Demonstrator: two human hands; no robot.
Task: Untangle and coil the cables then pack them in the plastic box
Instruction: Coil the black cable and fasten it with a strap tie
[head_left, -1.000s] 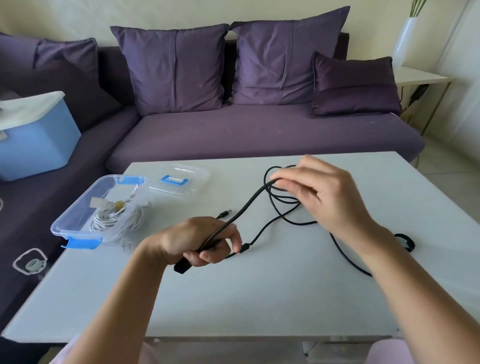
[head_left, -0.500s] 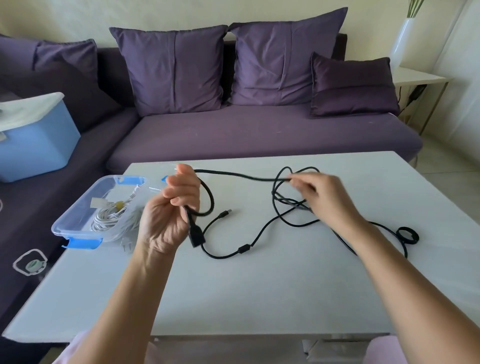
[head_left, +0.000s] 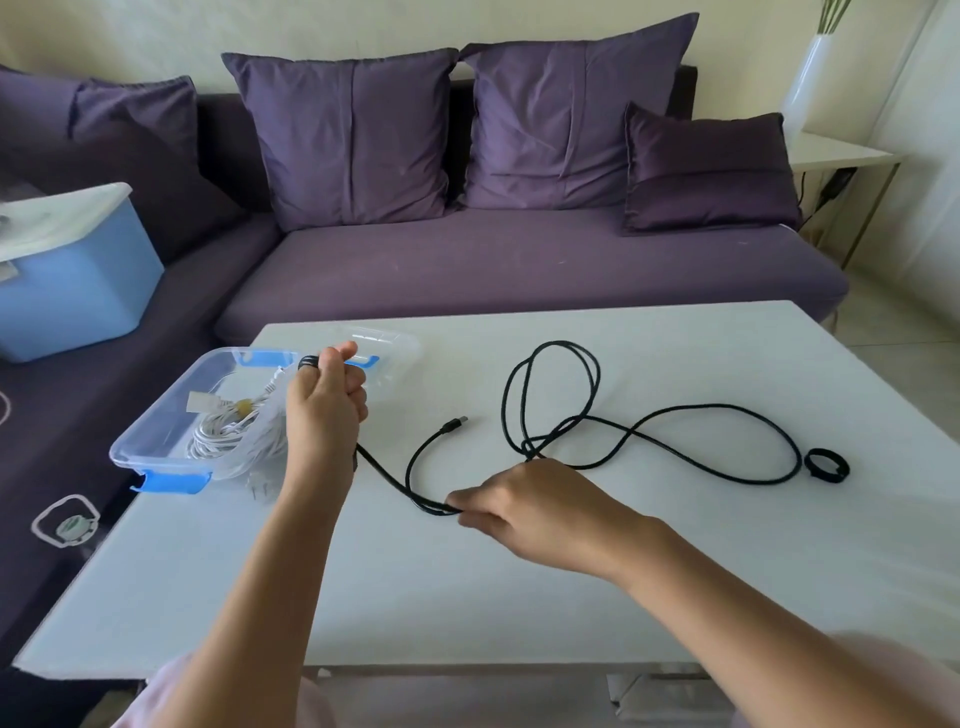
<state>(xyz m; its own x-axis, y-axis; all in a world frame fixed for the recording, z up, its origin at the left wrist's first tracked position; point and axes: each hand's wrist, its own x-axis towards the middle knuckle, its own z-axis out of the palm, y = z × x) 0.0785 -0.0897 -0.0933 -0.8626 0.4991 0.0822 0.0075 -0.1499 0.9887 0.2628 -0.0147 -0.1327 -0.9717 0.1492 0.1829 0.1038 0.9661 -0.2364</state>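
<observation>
A long black cable (head_left: 670, 415) lies in loose loops across the white table (head_left: 519, 582). My left hand (head_left: 324, 400) is raised beside the box and grips a small coil of the black cable, whose turns show above my fist. My right hand (head_left: 519, 506) sits low on the table and pinches the same cable where it runs down from the left hand. A free plug end (head_left: 454, 423) lies between my hands. The clear plastic box (head_left: 156, 441) with blue clips stands at the table's left edge and holds a coiled white cable (head_left: 228, 434).
The box's clear lid (head_left: 395, 353) lies behind the box. A black strap ring (head_left: 826, 465) rests at the cable's right end. A purple sofa (head_left: 519, 260) runs behind and left of the table, with a blue bin (head_left: 72, 291) on it. A white side table (head_left: 841, 153) stands far right.
My right hand came down and toward me to pinch the cable near the table. My left hand rose by the box with cable wound in it. The stretched cable span has slackened.
</observation>
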